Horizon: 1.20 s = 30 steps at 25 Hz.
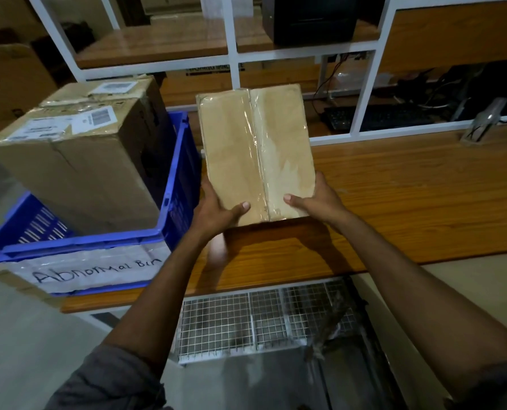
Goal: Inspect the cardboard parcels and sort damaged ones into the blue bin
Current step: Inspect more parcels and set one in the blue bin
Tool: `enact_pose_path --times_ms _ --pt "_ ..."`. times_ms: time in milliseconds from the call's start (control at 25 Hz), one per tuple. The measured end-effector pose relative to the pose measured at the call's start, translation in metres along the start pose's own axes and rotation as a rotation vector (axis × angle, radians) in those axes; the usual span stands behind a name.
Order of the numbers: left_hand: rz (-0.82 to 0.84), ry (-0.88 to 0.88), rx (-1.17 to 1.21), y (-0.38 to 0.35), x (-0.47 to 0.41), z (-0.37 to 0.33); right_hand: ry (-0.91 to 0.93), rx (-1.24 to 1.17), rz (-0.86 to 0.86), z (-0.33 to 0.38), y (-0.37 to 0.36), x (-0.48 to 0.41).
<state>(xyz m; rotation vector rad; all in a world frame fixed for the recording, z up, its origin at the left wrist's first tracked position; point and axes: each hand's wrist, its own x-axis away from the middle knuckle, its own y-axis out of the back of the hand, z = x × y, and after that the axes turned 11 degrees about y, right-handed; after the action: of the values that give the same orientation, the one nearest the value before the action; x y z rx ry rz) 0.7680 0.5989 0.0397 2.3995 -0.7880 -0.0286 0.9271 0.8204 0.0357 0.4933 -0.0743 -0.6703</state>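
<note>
A flat cardboard parcel [255,149] with clear tape down its middle is held up above the wooden table [409,202]. My left hand [216,211] grips its lower left corner, thumb on the front face. My right hand [317,199] grips the lower right corner the same way. To the left stands the blue bin [175,202], labelled "Abnormal Bin". A large cardboard box [78,155] with white shipping labels and a creased front sits inside it.
White shelf frames [231,54] rise behind the table, with a dark device [311,19], a keyboard [376,116] and cables. A wire mesh rack [255,321] sits under the table's front edge. More brown boxes stand at far left.
</note>
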Motion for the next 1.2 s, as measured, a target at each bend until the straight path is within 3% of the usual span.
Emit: enact_pose_path --times_ms 280,840,1080,1200 --pt "0.083 -0.096 -0.026 0.001 -0.006 0.018 0.0 0.021 0.187 -0.006 0.01 -0.008" --pt "-0.241 -0.169 -0.128 0.009 0.011 -0.02 0.159 -0.053 -0.025 0.026 0.03 0.011" --pt "-0.053 -0.115 0.144 0.003 0.009 -0.015 0.255 -0.167 -0.079 0.049 0.037 0.013" --pt "0.024 -0.048 0.262 -0.008 0.012 -0.008 0.333 -0.078 -0.066 0.062 0.034 0.019"
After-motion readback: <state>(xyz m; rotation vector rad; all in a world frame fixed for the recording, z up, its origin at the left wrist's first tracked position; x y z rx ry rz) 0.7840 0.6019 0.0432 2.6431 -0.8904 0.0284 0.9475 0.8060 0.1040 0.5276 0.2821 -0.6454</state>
